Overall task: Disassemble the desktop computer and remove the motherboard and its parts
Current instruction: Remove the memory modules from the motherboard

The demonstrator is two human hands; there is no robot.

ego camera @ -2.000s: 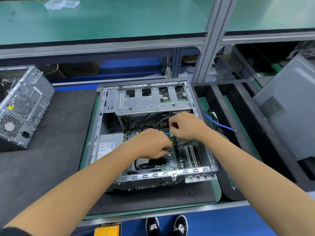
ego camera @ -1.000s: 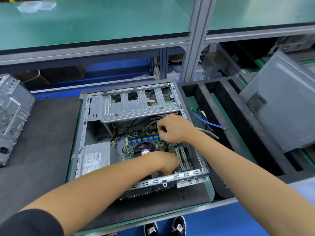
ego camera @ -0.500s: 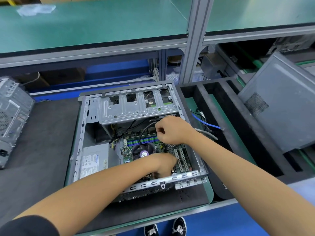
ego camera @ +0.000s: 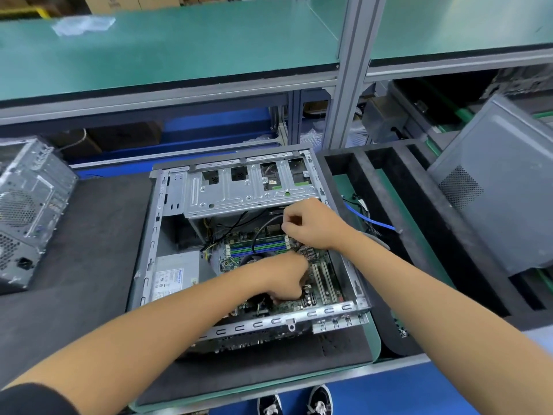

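Observation:
An open desktop case point(ego camera: 155, 235) lies on its side in the middle of the bench. The green motherboard point(ego camera: 323, 277) shows inside it, with blue memory slots point(ego camera: 254, 248) and white expansion slots. My left hand point(ego camera: 284, 277) reaches over the board's near half, fingers curled down onto it; what they grip is hidden. My right hand point(ego camera: 314, 226) is by the memory slots' right end, thumb and forefinger pinching a black cable point(ego camera: 258, 232) that loops over the slots. The grey power supply point(ego camera: 175, 274) sits at the case's left.
The metal drive cage point(ego camera: 248, 190) spans the case's far side. A second bare case point(ego camera: 27, 211) stands at the left on the black mat point(ego camera: 83, 250). To the right are a black foam tray point(ego camera: 386, 199) with a blue cable point(ego camera: 369, 219) and a leaning grey side panel point(ego camera: 493, 187).
My left hand has moved from the cooler area toward the board's near edge. My right hand has stayed at the black cable. The view has shifted slightly.

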